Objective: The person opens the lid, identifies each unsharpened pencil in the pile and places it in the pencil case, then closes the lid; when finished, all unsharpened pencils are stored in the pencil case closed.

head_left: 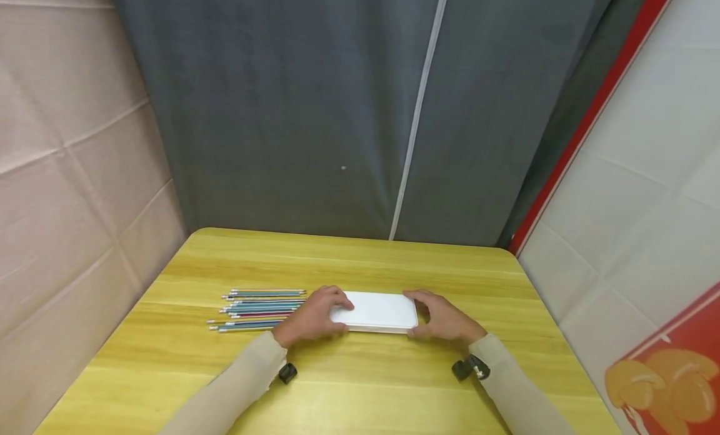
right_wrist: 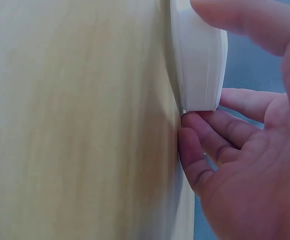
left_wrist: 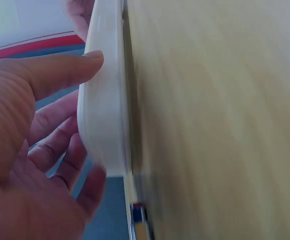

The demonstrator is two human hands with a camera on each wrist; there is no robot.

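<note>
A flat white box with rounded corners lies on the yellow wooden table, a little ahead of the near edge. My left hand grips its left end, fingers curled over the far side and thumb on the near side. My right hand grips the right end the same way. In the left wrist view the box shows edge-on between thumb and fingers of the left hand. In the right wrist view the box sits inside the cupped right hand, whose fingers touch the table.
Several coloured pencils lie side by side just left of the box, partly behind my left hand. A grey curtain with a white zip hangs behind the table. A beige wall stands at the left, a white and red panel at the right.
</note>
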